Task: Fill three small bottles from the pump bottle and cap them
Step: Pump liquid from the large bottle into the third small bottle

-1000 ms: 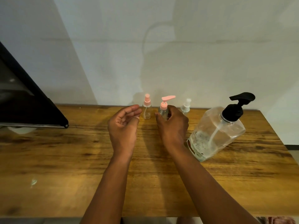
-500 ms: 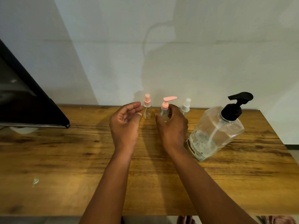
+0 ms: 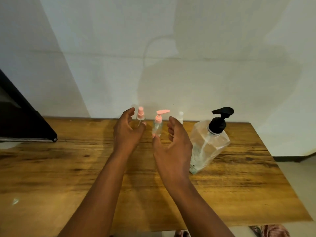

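Left hand (image 3: 127, 132): hovering over the table's far edge, fingers loosely spread and curved around the pink spray bottle (image 3: 140, 117), whether touching it I cannot tell.
Right hand (image 3: 174, 147): hanging open just in front of the pink pump bottle (image 3: 157, 125), thumb tip near its base, fingers relaxed, gripping nothing.
White-capped bottle (image 3: 180, 116): standing behind the right hand's fingers, mostly hidden.
Large pump bottle (image 3: 209, 142): sitting just right of the right hand, black pump on top, clear body nearly drained.
Table (image 3: 51, 177): wooden, carrying all four bottles along the wall side.
Black panel (image 3: 20, 120): leaning in at the far left.
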